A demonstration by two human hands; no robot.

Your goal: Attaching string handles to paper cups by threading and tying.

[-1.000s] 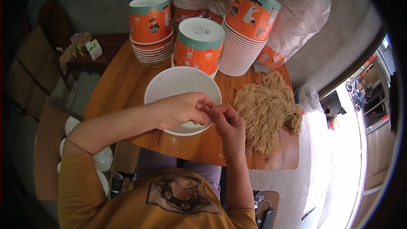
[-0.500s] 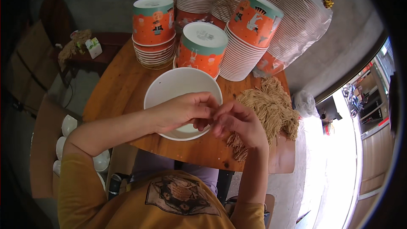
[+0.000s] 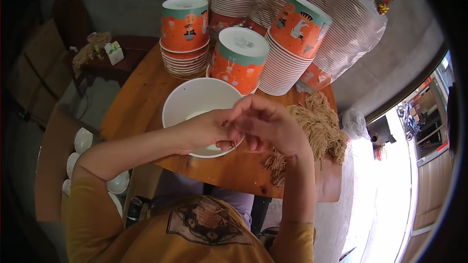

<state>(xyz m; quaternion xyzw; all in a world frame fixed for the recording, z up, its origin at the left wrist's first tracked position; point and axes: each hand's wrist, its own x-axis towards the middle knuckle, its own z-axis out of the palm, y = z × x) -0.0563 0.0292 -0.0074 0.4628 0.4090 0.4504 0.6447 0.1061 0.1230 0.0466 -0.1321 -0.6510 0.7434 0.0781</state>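
My left hand [image 3: 208,130] reaches over the near right rim of a white paper bucket [image 3: 178,104] that stands with its mouth up. Its fingers are curled and pressed together, partly hidden by my right hand [image 3: 273,124]. That hand is raised just above and right of it, palm down, fingers bent in and touching or nearly touching the left ones; motion smears them slightly. Between the fingertips a thin pale strand seems to show, too fine to make out. To the right lies a heap of tan twine [image 3: 317,129] in loose lengths, with part of it behind my right wrist.
Upside-down orange and green paper buckets stand across the wooden table [image 3: 141,100]: a left stack [image 3: 185,27], a middle one [image 3: 239,63] and a tall right stack [image 3: 287,63]. Plastic-wrapped bucket stacks [image 3: 341,34] rise behind. White bowl-like pieces [image 3: 84,140] sit in a carton at lower left.
My right hand has risen and crossed over the left fingers. My left hand stays by the bucket's rim. The background has shifted slightly right as the view turned.
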